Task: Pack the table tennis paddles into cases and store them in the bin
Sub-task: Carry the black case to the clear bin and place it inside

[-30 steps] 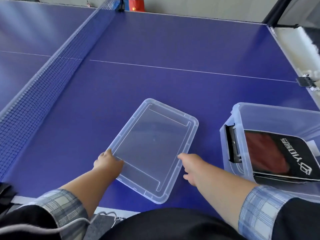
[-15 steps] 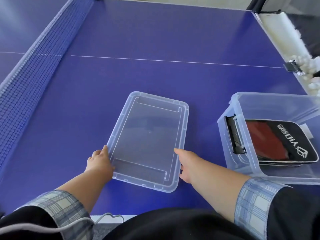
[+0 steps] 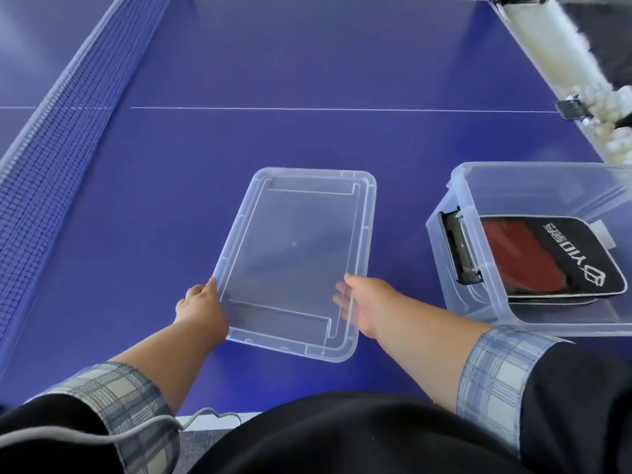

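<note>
The clear lid (image 3: 297, 254) lies flat on the blue table (image 3: 307, 63), between both hands. The left hand (image 3: 200, 307) grips its near left edge, fingers curled against the rim. The right hand (image 3: 362, 304) holds the near right edge, and its fingers (image 3: 342, 297) show through the plastic (so they reach under the lid), thumb on top at the rim. To the right, apart from the lid, stands the clear bin (image 3: 478, 186), with a black paddle case (image 3: 561, 258) lying flat inside and a second case edge beneath it. The net (image 3: 51, 131) runs along the left. Since half a second ago, the right hand's fingers have slipped under the lid's edge; the left hand has closed in on the rim.
</note>
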The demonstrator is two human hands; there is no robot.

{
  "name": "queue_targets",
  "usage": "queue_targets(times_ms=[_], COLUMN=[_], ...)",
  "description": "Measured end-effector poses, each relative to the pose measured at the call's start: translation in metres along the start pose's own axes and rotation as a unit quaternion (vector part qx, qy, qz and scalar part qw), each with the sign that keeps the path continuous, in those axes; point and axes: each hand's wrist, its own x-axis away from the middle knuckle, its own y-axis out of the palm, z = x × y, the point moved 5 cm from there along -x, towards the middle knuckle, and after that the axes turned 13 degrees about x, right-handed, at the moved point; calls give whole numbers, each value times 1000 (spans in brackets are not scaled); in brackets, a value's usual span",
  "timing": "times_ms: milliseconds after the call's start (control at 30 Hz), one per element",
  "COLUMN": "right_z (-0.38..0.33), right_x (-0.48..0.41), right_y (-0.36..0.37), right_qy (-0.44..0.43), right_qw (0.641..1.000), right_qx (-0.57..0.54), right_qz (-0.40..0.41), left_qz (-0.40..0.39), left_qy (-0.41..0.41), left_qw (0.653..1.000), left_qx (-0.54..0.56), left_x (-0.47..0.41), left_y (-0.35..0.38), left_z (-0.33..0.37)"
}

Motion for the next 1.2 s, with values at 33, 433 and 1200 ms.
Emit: queue_targets(times_ms=[33, 433, 1200], right_z=[-3, -70, -25], right_x=[2, 55, 115], right_y=[0, -40, -288], right_qy=[-21, -201, -201], right_qw=[1000, 940, 883], right_qx=[-21, -259, -423], right_qz=[-5, -90, -36], left_qz=[16, 17, -18], left_qy=[5, 455, 642], left_qw=[1000, 887, 725], left_qx=[0, -79, -250], left_x=[4, 131, 229], left_y=[-2, 1, 93], left_z=[9, 219, 388])
